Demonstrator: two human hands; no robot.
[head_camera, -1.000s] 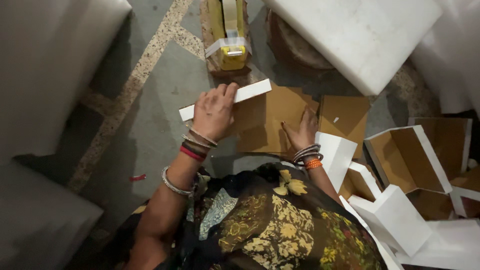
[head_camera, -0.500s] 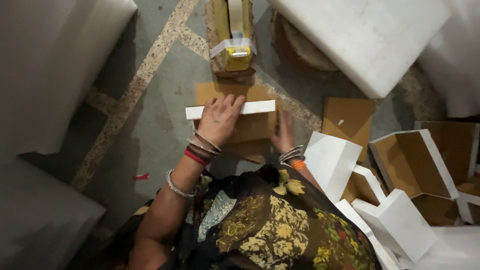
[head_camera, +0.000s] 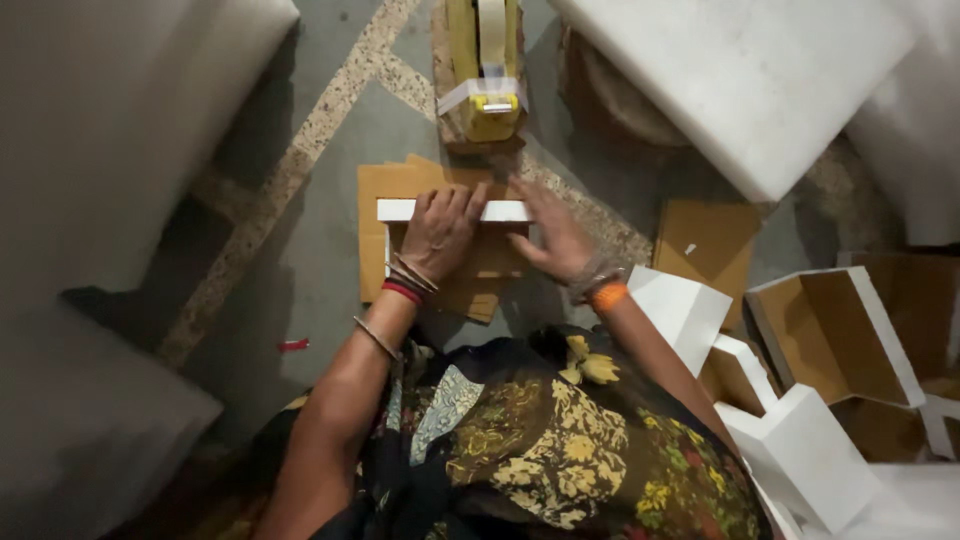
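A flat brown cardboard piece with a white folded edge strip lies on the stone floor in front of me. My left hand presses down on its middle, fingers over the white strip. My right hand rests on its right side, fingers spread along the edge. Both wrists carry bangles and coloured threads. Just beyond the cardboard stands a yellow tape dispenser on a wooden block.
Folded white-and-brown box parts and white box pieces pile up at the right. Another brown card lies right of my hands. Large white slabs sit at top right, pale bulky sheets at left.
The cardboard with its white strip has been shifted left and squared up in front of me. My right hand moved from under the piece onto its right edge.
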